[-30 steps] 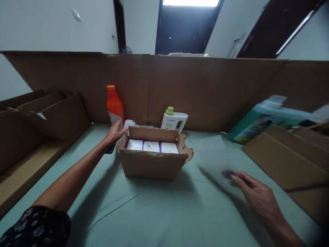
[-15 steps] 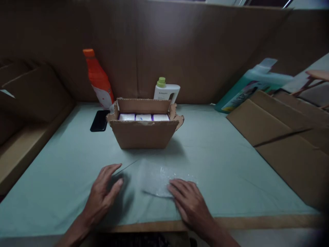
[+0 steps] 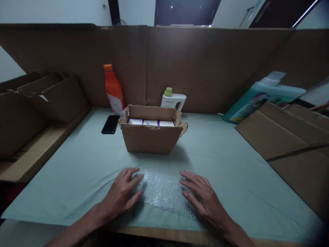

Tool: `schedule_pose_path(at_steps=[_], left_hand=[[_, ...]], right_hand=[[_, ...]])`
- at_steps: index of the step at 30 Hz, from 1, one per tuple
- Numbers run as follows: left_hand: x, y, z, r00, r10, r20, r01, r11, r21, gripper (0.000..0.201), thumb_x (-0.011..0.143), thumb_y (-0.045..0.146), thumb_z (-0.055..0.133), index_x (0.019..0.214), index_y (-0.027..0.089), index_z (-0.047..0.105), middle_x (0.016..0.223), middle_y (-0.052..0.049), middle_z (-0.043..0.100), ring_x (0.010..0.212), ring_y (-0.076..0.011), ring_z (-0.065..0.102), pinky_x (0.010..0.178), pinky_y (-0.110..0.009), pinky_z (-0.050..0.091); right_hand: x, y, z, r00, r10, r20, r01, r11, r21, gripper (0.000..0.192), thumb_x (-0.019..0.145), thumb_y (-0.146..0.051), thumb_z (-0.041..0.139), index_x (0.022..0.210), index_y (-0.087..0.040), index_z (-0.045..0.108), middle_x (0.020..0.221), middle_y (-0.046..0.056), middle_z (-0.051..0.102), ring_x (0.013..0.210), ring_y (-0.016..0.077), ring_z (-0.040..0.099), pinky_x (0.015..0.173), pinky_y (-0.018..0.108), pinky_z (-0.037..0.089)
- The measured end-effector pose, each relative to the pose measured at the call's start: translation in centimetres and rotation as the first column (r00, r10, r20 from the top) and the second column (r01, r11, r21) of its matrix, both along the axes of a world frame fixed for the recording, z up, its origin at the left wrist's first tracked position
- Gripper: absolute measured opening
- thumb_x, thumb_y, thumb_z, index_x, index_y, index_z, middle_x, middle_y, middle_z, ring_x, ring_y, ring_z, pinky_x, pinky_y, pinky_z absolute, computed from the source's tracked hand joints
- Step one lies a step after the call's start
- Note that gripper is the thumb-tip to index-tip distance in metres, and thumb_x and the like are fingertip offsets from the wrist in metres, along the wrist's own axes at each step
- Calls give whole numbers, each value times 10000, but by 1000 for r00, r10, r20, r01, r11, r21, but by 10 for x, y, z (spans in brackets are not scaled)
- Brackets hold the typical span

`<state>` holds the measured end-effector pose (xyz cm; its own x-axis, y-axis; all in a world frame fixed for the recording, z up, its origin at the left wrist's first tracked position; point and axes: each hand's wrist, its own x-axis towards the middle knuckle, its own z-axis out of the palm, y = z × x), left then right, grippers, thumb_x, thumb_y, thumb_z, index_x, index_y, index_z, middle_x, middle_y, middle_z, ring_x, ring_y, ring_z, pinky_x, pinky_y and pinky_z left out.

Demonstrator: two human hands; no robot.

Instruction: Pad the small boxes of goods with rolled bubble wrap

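A clear sheet of bubble wrap (image 3: 163,192) lies flat on the pale green cloth, close to the front edge. My left hand (image 3: 125,190) is at its left end, fingers curved and apart. At the right end is my right hand (image 3: 199,192), its fingers spread over the edge of the sheet. Neither hand grips anything; whether the fingertips touch the plastic I cannot tell. Beyond them stands an open cardboard box (image 3: 151,139), its flaps up. Inside it sit white packs (image 3: 150,122) with purple edges, in a row.
A black phone (image 3: 110,124) lies left of the box. Behind stand an orange bottle (image 3: 113,89) and a white jug with a green cap (image 3: 173,99). A teal liquid jug (image 3: 259,97) leans at the right, beside cardboard (image 3: 290,144). More cardboard boxes (image 3: 64,99) are at the left.
My left hand has moved right to the bubble wrap's left end. The right hand has shifted to its right end with fingers more spread. The sheet now lies flatter, and the camera has tilted up.
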<state>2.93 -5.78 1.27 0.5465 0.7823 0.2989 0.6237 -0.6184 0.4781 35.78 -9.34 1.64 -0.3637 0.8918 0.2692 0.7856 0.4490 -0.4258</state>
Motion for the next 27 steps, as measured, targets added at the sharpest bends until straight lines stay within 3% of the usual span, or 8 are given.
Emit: schedule_pose_path(at_steps=[2,5,8,11,17,21,24,27], left_hand=[[-12,24,8,968,150,202,-155,988,7,485,906,277,594,1381,275,492,1377,-116,548,1230,-285,550,1008,-490,496],[-17,72,16,818,386,426,-331,922,-201,655,864,356,634,1461,274,377,1447,-124,490,1289,-298,515,1023,-492,477],[-4,109,10,735,443,514,-240,879,-413,742,742,404,677,1406,205,411,1396,-139,527,1280,-330,524,1014,-491,479],[15,117,-6,733,414,539,-165,878,-449,653,727,385,651,1313,165,467,1230,-125,621,1152,-300,609,945,-430,527],[9,95,-15,791,391,471,-190,888,-419,691,805,335,614,1435,184,374,1379,-154,536,1227,-303,567,1003,-460,499],[-3,56,-10,877,358,321,-360,931,-54,725,872,267,605,1526,256,290,1483,-150,455,1342,-327,473,1090,-550,421],[3,17,-13,994,67,81,-76,991,111,547,871,147,557,1399,277,491,1374,-112,569,1289,-309,509,1068,-534,448],[14,-6,-19,986,-130,-100,134,991,29,418,841,125,551,1237,237,623,1246,-116,651,1144,-302,584,979,-518,509]], right_hand=[[8,22,7,988,-106,-116,105,994,-13,291,966,-375,539,1192,-270,690,1340,92,662,1245,299,601,999,522,502],[1,71,14,926,-243,-289,207,967,-149,456,918,-431,565,1330,-236,590,1374,125,627,1229,305,607,961,486,534],[-16,113,11,862,-298,-411,179,936,-304,584,838,-434,589,1351,-162,536,1285,171,660,1034,295,684,848,443,571],[-27,129,4,826,-323,-461,159,920,-358,505,834,-434,563,1256,-157,575,1114,143,714,801,252,690,729,407,572],[-13,119,3,820,-358,-448,209,914,-347,500,871,-455,542,1281,-170,572,1091,123,730,764,256,690,703,419,575],[-14,82,5,880,-326,-345,316,945,-87,421,913,-363,549,1299,-203,598,1261,135,686,1122,298,656,946,484,535],[-43,36,1,978,-126,-165,136,990,47,321,960,-240,500,1245,-211,645,1277,118,688,1193,266,622,1016,484,494],[-63,-4,-9,990,137,37,-135,990,-50,327,941,-206,551,1250,-241,653,1383,84,638,1270,269,574,1033,501,472]])
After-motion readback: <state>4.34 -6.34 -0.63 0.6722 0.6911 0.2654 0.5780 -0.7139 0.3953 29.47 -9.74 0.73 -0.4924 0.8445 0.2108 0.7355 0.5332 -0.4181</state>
